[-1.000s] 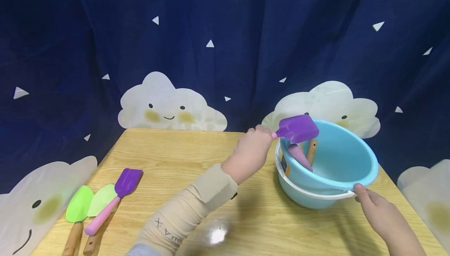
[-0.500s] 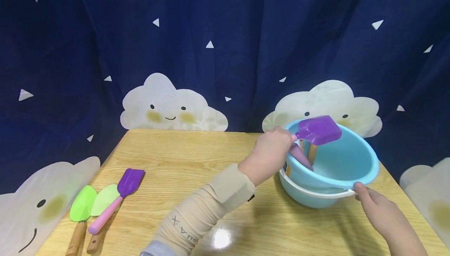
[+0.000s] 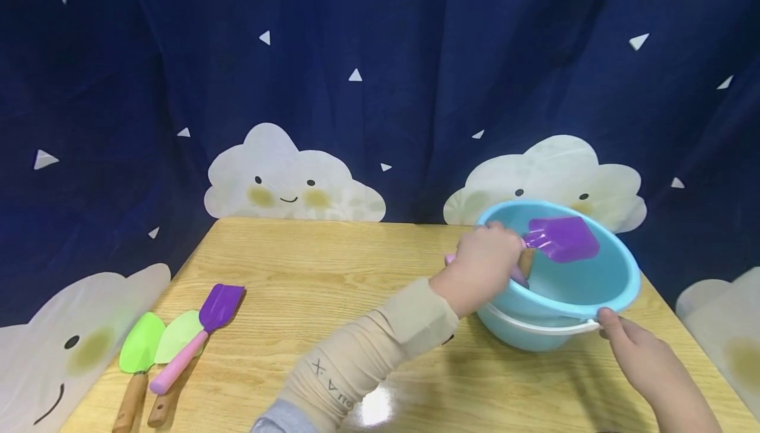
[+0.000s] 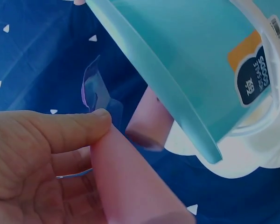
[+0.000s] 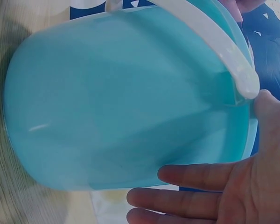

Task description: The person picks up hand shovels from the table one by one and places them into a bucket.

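My left hand (image 3: 483,258) grips the pink handle of a toy shovel with a purple blade (image 3: 564,238). The blade reaches over the mouth of a light blue bucket (image 3: 631,278) that has a white carrying handle (image 5: 210,37). In the left wrist view, thumb and fingers close around the pink handle (image 4: 135,182) beside the bucket's rim. Another pink handle (image 4: 151,121) leans out over that rim, and a wooden handle (image 3: 526,261) stands inside the bucket. My right hand (image 3: 650,360) rests its thumb at the rim, its straight fingers (image 5: 196,176) along the bucket's outer wall.
At the table's left lie a bright green shovel (image 3: 142,344), a pale green one (image 3: 178,337) and a purple shovel with a pink handle (image 3: 184,360) across it. A dark blue curtain (image 3: 356,24) with clouds hangs behind the wooden table (image 3: 297,274).
My left hand has moved right and slightly down with the shovel, bringing its blade from the bucket's left rim over the opening. The right hand stays at the rim.
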### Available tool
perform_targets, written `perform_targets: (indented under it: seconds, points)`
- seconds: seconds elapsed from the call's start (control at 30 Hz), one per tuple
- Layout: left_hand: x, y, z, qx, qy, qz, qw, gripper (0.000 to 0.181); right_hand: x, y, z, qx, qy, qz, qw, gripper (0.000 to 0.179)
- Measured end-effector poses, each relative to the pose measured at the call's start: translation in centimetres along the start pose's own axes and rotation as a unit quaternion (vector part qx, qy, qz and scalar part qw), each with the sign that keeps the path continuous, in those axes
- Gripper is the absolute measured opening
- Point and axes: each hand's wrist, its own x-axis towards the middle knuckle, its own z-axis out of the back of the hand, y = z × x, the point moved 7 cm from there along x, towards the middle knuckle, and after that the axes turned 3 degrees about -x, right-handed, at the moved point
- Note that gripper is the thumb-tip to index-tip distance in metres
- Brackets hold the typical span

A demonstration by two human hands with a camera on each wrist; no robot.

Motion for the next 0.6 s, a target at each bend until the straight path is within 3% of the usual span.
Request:
perform_targets:
  seconds: [0.23, 0.37, 0.6]
  points:
    - [0.9, -1.0, -0.4, 0.043, 0.008, 0.022, 0.9988, 0.030, -0.1, -0.1, 0.0, 0.003, -0.015, 0.007, 0.9999, 0.069]
    - [0.9, -1.9, -0.6, 0.097, -0.010, 0.012, 0.9952, 0.023, -0.1, -0.1, 0.0, 0.004, -0.019, 0.010, 0.9998, 0.069]
    - [1.6, -3.4, -1.8, 0.121, 0.018, -0.005, 0.9925, 0.016, 0.0, -0.1, -0.2, 0.014, -0.001, -0.004, 0.9999, 0.071]
